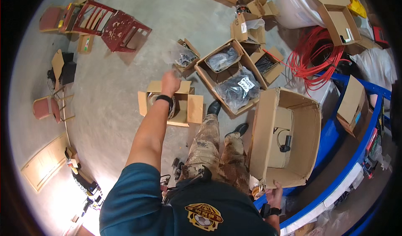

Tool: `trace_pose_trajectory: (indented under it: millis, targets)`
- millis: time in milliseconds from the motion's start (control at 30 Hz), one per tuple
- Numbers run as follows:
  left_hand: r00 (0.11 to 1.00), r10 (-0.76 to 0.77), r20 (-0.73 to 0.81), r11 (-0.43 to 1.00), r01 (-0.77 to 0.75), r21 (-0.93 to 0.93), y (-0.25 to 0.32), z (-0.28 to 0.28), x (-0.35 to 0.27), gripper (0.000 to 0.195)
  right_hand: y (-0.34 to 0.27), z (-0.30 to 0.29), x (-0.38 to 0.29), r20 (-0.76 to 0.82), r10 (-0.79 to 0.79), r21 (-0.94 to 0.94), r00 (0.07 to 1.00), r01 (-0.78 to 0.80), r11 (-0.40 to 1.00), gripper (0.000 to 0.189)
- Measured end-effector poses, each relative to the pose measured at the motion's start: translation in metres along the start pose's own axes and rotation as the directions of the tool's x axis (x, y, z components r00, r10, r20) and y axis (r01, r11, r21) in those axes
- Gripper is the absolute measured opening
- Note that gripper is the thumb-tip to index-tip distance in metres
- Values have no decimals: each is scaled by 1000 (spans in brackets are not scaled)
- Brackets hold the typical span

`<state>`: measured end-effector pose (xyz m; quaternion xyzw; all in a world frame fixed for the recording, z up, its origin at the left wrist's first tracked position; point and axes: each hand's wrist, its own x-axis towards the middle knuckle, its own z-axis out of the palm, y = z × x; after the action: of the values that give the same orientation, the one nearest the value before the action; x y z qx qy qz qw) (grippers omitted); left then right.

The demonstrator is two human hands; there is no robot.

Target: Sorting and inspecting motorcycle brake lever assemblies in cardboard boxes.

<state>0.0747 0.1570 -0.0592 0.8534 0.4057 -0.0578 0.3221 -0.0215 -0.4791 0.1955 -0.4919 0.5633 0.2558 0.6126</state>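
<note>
My right hand (275, 192) grips the near edge of a large open cardboard box (263, 141), tilted so its inside faces me. Inside that box lies a black cylindrical part with a thin cable (285, 144). My left hand (171, 82) is stretched forward above a smaller open cardboard box (195, 108) on the floor. Its fingers are blurred, so whether they hold anything cannot be told. Just beyond it, a clear plastic bag (184, 58) with dark parts sits in a small carton (192, 47); the plastic there also looks blurred.
A wide carton (216, 93) at my feet holds bagged dark items (237, 86). A blue-framed rack (333, 185) curves along the right, below coiled red cable (311, 53). A white tub (296, 8) stands behind, and a worn red chair (121, 31) at far left.
</note>
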Motion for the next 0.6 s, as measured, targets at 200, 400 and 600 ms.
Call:
trace_pose_trajectory:
  millis: [200,400,600]
  targets:
    - [907,33,420,994,15,-109,-17,39,-67,46,22,20,10,-26,-49,109,998,51,993,28]
    - [759,-19,651,974,160,-158,-6,63,-137,44,55,-18,34,19,-134,195,991,127,972,34]
    - [733,-74,676,933,290,-213,-5,45,-181,40,94,-55,103,44,-104,316,994,85,945,43]
